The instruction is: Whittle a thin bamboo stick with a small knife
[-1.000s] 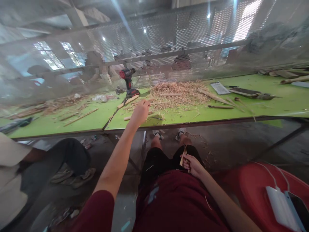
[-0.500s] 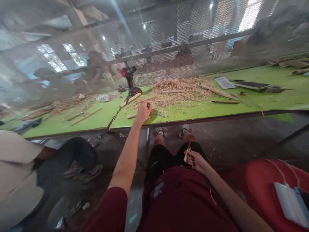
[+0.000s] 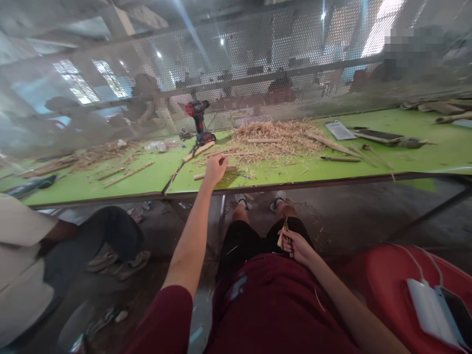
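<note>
My left hand (image 3: 217, 168) is just above the green tabletop (image 3: 287, 173) near its front edge, fingers curled together in a pinch. Whatever they hold, if anything, I cannot make out. A short pale wooden stick (image 3: 199, 176) lies beside that hand, and a thin blue piece (image 3: 244, 176) is to its right. Low over my lap, my right hand (image 3: 298, 246) is closed around several narrow wooden pieces (image 3: 280, 238), pale and brown, that stick up past the fingers. Behind my left hand is a heap of wood shavings (image 3: 275, 133).
A red and black cordless drill (image 3: 199, 123) stands behind my left hand. A brown-handled tool (image 3: 339, 159) and a phone (image 3: 379, 136) lie to the right. A co-worker (image 3: 22, 255) sits at left. A red stool (image 3: 383, 275) carries a white power bank (image 3: 429, 309). Perforated mesh (image 3: 250, 64) rises behind the table.
My view has shifted slightly to the right. My left hand stays low over the same spot of the table, and my right hand keeps its grip on the wooden pieces.
</note>
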The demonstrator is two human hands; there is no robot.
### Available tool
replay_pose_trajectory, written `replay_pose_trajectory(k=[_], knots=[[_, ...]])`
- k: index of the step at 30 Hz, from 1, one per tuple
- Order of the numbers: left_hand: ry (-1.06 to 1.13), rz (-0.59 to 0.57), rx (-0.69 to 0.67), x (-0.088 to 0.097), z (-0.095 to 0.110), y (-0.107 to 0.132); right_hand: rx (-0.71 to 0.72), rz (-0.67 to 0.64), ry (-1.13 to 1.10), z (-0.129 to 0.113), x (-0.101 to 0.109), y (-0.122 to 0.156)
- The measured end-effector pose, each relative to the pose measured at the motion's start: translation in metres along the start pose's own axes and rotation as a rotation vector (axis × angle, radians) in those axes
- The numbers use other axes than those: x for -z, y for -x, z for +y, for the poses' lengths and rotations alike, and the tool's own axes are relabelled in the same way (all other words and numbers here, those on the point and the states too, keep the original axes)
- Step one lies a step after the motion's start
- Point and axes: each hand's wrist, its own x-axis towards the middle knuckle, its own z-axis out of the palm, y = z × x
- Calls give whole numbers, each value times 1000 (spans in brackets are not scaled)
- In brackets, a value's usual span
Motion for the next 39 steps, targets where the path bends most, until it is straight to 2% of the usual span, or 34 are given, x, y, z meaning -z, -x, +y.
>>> replay_pose_trajectory(k=[4, 16, 23, 32, 39], knots=[[10, -27, -4, 0, -1, -1, -11, -4, 11, -1, 1, 0], [145, 16, 36, -3, -3, 0, 1, -5, 27, -1, 6, 0], [218, 92, 42, -3, -2, -2, -15, -15, 39, -2, 6, -3], [227, 108, -16, -5, -7, -2, -15, -1, 28, -3, 0, -2], [202, 134, -77, -4, -15, -3, -2, 15, -23, -2, 6, 2]])
